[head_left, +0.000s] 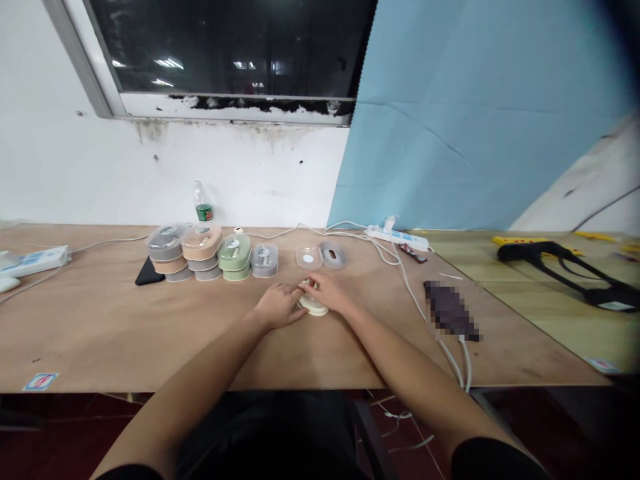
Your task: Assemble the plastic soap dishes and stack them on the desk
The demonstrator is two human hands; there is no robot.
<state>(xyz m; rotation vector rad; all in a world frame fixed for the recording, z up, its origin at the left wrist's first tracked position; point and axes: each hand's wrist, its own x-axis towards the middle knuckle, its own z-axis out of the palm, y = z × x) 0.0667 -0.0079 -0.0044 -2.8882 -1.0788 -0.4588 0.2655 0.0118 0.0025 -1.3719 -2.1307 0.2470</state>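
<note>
The cream, rounded plastic container [314,309] sat between the front and back edges of the brown wooden surface [200,347]. The left hand [279,305] lay against its left side, the right hand [324,291] over its top; grip closure was indeterminable. Even, level pressure appeared advisable.

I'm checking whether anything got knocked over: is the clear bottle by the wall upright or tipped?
Upright: the bottle has its narrow neck at the top and its green label low down.
</note>
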